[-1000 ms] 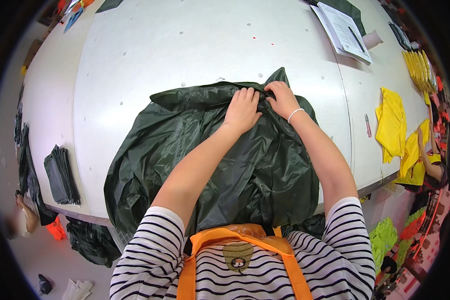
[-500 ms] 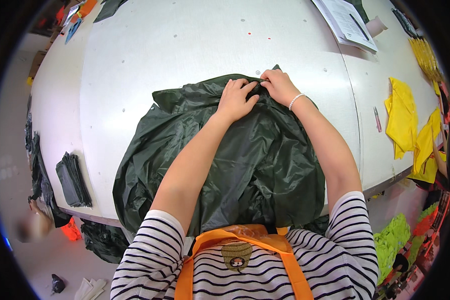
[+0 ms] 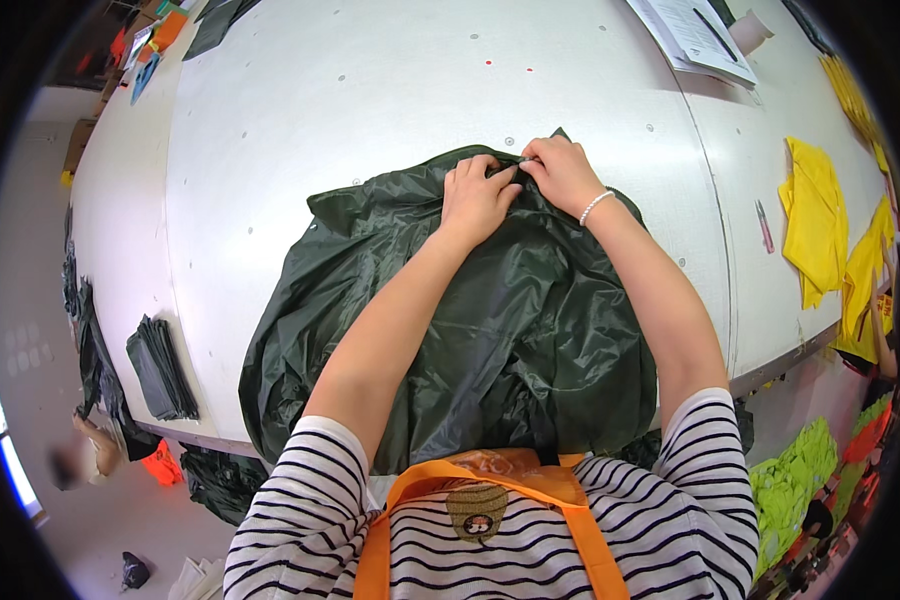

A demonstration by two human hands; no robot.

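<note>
Across our broad, flat white table [image 3: 370, 110] spreads a wide, crumpled piece of glossy dark green fabric [image 3: 470, 340], both our hands at its far edge.
The fabric lies under our fingertips and runs back from them beneath our forearms toward our body; well right of the fingers is a folded, bright yellow fabric piece [image 3: 815, 230], well left and nearer us a flat stack of folded dark green fabric [image 3: 160, 370], and beyond them to the right some white paper sheets [image 3: 670, 42]; our bare right hand [image 3: 565, 175] pinches the edge between thumb and forefinger, while our bare left hand [image 3: 475, 200] lies just beside it, fingers bent over the fabric, though whether its thumb pinches we cannot tell; behind the right fingers, a thin white beaded bracelet [image 3: 596, 207] circles our wrist.
</note>
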